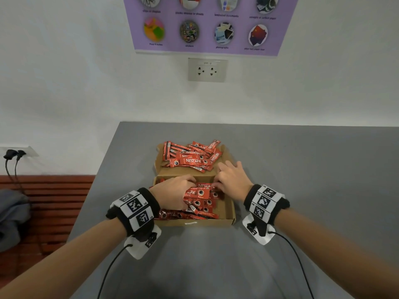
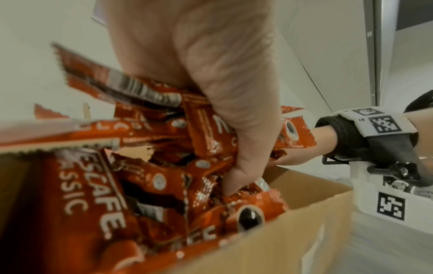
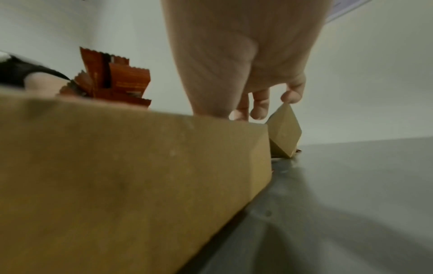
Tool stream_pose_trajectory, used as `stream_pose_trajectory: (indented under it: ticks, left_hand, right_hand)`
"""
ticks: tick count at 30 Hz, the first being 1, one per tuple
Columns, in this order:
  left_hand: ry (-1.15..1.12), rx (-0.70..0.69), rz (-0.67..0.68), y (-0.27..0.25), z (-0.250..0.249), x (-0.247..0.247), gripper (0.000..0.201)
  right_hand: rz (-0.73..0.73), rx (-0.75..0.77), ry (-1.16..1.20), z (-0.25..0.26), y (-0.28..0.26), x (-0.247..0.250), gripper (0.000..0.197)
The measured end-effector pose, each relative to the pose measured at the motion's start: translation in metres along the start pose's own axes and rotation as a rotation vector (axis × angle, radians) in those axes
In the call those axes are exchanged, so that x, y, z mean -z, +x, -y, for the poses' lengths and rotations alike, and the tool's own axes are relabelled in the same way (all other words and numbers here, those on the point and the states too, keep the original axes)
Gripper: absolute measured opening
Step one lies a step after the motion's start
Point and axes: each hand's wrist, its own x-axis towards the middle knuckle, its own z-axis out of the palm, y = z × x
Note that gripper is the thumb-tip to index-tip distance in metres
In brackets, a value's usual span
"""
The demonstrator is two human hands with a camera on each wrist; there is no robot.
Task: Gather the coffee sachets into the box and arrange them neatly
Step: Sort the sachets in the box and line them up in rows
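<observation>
An open cardboard box [image 1: 229, 212] sits on the grey table, partly filled with red coffee sachets [image 1: 203, 207]. My left hand [image 1: 177, 190] is inside the box and grips a bundle of sachets [image 2: 206, 133] with curled fingers. At the bundle's right ends, the fingers of my right hand [image 1: 226, 180] are curled onto the sachets; its thumb is hidden. In the right wrist view the little finger [image 3: 291, 96] touches the tip of a cardboard flap [image 3: 283, 133]. A loose pile of sachets [image 1: 192, 157] lies on the box's flat lid [image 1: 159, 167] just behind.
The grey table [image 1: 302, 169] ends at a white wall behind the box, with a socket [image 1: 206, 70] and a purple poster [image 1: 205, 24] above. Left of the table are a red slatted bench [image 1: 49, 201] and grey cloth [image 1: 10, 216]. Wrist cables trail toward me.
</observation>
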Motion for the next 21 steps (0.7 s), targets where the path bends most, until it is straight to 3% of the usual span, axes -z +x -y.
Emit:
stream_pose_trajectory:
  ticks: [11,17,21]
  left_hand:
    - [-0.002,-0.017,-0.03,-0.001,0.001,-0.007,0.059]
    - [-0.016,-0.031,-0.016,-0.002,-0.001,-0.005,0.053]
    - [-0.017,-0.057,-0.014,-0.004,0.0,-0.006,0.05]
  right_hand:
    - [-0.072,-0.088,0.085,-0.001,-0.001,-0.005,0.016]
    - [0.034,0.129,0.018,0.009,-0.005,0.0,0.026]
    - [0.055,0.151,-0.069,0.015,-0.001,-0.004,0.025]
